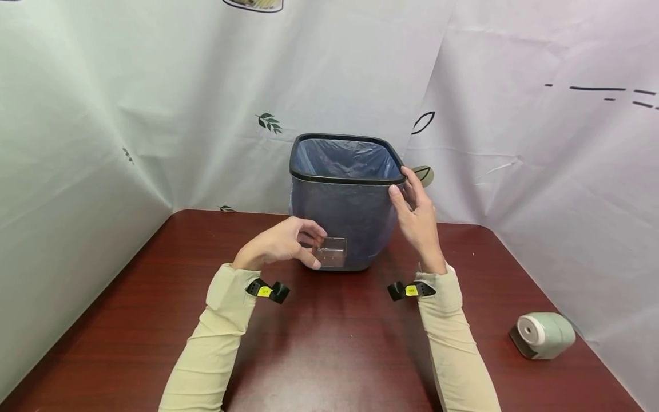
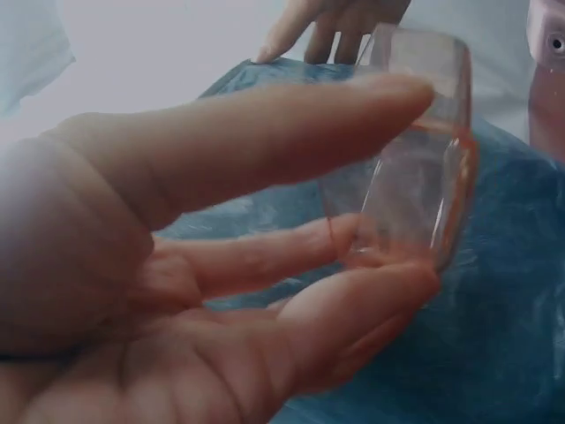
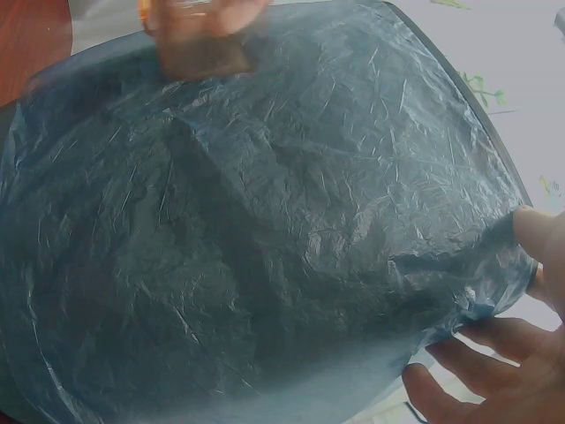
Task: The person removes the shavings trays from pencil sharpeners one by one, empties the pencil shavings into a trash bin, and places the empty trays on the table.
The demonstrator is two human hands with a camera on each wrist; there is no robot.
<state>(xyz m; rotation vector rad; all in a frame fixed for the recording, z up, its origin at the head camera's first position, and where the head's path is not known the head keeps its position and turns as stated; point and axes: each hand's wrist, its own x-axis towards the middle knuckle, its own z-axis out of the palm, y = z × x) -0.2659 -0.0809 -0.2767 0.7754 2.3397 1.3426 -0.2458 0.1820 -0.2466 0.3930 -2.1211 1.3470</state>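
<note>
A dark trash bin (image 1: 348, 181) lined with a thin bluish bag (image 3: 265, 230) stands upright on the table. My left hand (image 1: 282, 243) pinches a small clear plastic box (image 1: 332, 252) between thumb and fingers, in front of the bin's lower wall. In the left wrist view, that box (image 2: 415, 190) is see-through with an orange tint along its edges. At the bin's right front corner, my right hand (image 1: 419, 220) grips the rim, thumb on the front and fingers round the side. The right wrist view shows its fingers (image 3: 494, 349) against the bag.
A pale green and white object (image 1: 548, 336) with a holed round end lies on the table at the right. White sheeting (image 1: 206, 103) with leaf prints hangs behind and on both sides. The table (image 1: 329, 343) is dark reddish wood.
</note>
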